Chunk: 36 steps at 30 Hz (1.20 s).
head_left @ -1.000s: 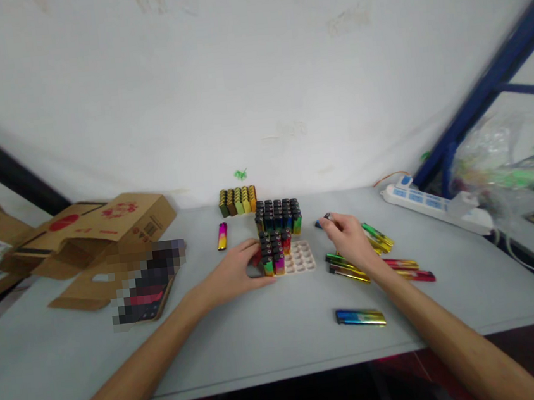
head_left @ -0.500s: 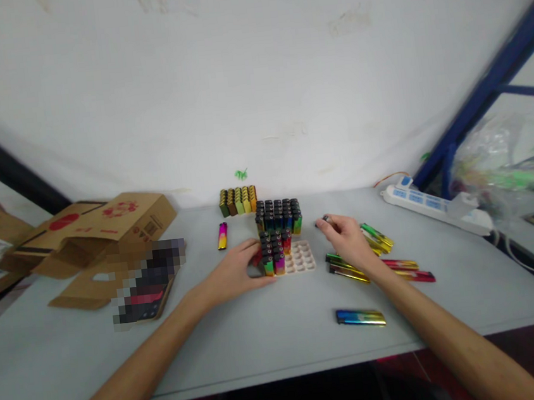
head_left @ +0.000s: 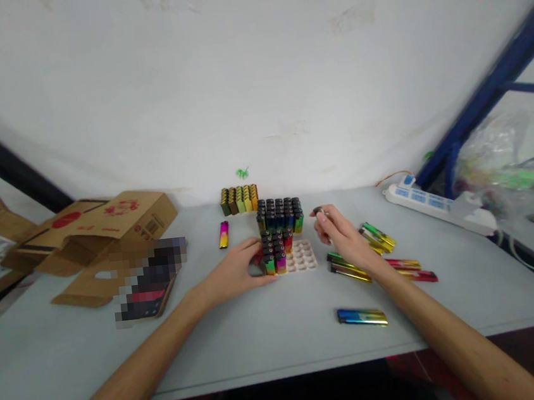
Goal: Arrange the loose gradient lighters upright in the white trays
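Note:
A white tray (head_left: pixel 308 260) with round sockets lies mid-table, its left part filled with upright lighters (head_left: pixel 273 250). Around the left side of those lighters my left hand (head_left: pixel 236 268) is curved, gripping the group. My right hand (head_left: pixel 340 233), right of the tray and above the table, pinches a lighter whose dark top (head_left: pixel 318 210) shows; the fingers hide most of its body. Behind the tray stands a block of black-topped lighters (head_left: pixel 279 214). Several loose lighters (head_left: pixel 350 269) lie under and beside my right wrist. A blue and yellow lighter (head_left: pixel 362 317) lies nearer the front edge.
Gold-topped lighters (head_left: pixel 239 200) stand near the wall, with a pink and yellow lighter (head_left: pixel 223 235) in front. An opened cardboard box (head_left: pixel 121 218) and a partly blurred phone (head_left: pixel 161 278) are at left. A white power strip (head_left: pixel 439 207) and plastic bags (head_left: pixel 501 162) are at right.
My right hand has turned, and the dark top of the lighter in it is raised slightly. My left hand keeps its place at the grouped lighters.

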Tool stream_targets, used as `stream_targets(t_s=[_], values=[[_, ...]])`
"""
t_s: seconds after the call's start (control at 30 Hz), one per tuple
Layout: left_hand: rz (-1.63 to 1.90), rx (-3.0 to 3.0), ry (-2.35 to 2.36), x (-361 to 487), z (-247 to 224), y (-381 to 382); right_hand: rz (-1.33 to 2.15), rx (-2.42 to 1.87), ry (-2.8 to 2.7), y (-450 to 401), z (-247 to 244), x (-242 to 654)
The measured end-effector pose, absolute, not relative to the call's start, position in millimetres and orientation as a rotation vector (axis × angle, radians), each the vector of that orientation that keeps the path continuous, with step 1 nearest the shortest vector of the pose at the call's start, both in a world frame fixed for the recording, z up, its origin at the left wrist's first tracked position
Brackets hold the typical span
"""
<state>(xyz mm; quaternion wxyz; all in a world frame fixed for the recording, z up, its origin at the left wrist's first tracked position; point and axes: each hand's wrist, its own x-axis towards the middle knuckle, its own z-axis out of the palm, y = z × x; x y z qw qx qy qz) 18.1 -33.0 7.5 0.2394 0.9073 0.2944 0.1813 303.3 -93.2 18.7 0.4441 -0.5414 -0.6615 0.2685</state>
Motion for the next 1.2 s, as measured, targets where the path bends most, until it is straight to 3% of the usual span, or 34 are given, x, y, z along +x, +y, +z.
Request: stream_targets(t_s=[0.23, 0.5, 1.2], values=[[0.492, 2.477, 0.798, 17.2, 5.3, -32.1, 0.795, -1.142, -1.808, -94.1, 18.4, 298.5], [0.477, 2.483, 0.808, 17.7, 7.5, -32.4, 0.969, -1.165, -1.551, -90.8, 9.2, 289.7], [0.474, 2.495, 0.806, 18.4, 6.5, -32.2, 0.638, -1.233, -1.914, -90.8, 6.1, 283.2]])
